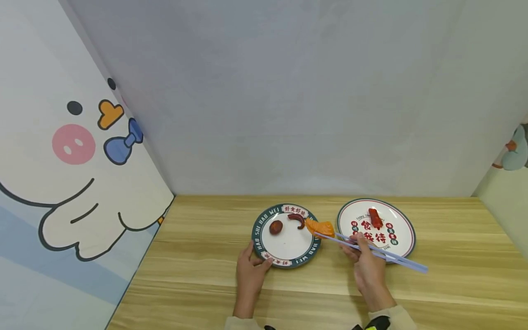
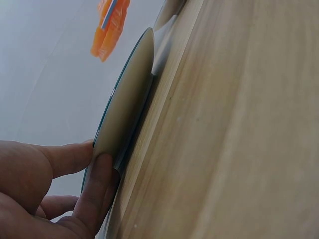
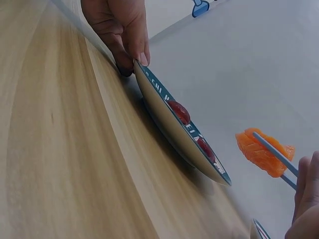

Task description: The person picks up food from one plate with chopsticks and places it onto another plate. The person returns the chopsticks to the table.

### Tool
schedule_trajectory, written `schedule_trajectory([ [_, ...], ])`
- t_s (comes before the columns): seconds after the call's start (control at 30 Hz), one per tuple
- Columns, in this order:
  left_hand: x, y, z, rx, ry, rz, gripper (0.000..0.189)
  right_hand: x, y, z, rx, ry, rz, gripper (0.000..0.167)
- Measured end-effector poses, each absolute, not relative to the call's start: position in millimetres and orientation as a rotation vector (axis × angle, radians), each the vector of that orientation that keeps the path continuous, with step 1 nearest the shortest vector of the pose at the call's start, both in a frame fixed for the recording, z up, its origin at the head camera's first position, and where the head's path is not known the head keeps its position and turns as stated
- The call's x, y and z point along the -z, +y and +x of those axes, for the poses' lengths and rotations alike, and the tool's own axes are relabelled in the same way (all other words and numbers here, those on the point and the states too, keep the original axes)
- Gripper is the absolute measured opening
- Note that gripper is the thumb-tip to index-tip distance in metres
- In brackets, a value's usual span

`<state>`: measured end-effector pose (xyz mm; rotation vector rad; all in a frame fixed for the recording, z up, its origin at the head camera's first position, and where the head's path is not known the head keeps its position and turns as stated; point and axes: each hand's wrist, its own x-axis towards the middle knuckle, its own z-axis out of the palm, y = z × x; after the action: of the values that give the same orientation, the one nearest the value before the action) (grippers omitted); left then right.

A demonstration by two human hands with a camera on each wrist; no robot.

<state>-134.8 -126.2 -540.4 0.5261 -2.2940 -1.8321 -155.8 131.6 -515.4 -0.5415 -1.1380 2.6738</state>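
In the head view, my left hand grips the near left rim of a green-rimmed plate, thumb on the rim and fingers underneath. On that plate lie a round brown piece and a dark red curled piece like a tentacle. My right hand holds a pair of pale lavender chopsticks. Their tips pinch an orange salmon slice, over the plate's right edge. Both wrist views show the salmon raised off the plate, touching nothing but the chopsticks.
A white oval plate with red lettering stands to the right, partly behind my right hand, with a red food piece on it. Wood-grain tabletop runs back to a grey wall. A cartoon-printed panel borders the left side.
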Motion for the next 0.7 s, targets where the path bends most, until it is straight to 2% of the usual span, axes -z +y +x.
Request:
schedule_trajectory([
  [0.13, 540.5, -126.3, -134.4, 1.83, -2.297, 0.533, 0.078, 516.0, 135.1, -156.0, -2.659, -1.124, -0.521, 0.033],
  [0.33, 541.1, -126.2, -133.6, 1.826, -2.299, 0.536, 0.077, 515.4, 140.7, -155.7, -2.662, -1.043, -0.504, 0.018],
  [0.53, 541.5, -125.6, -133.8, 1.823, -2.301, 0.548, 0.076, 514.4, 147.3, -156.5, -2.663, -1.023, -0.507, 0.022],
  [0.7, 540.6, -125.9, -134.3, 1.825, -2.296, 0.546, 0.076, 512.0, 150.9, -156.9, -2.666, -0.962, -0.486, 0.012],
])
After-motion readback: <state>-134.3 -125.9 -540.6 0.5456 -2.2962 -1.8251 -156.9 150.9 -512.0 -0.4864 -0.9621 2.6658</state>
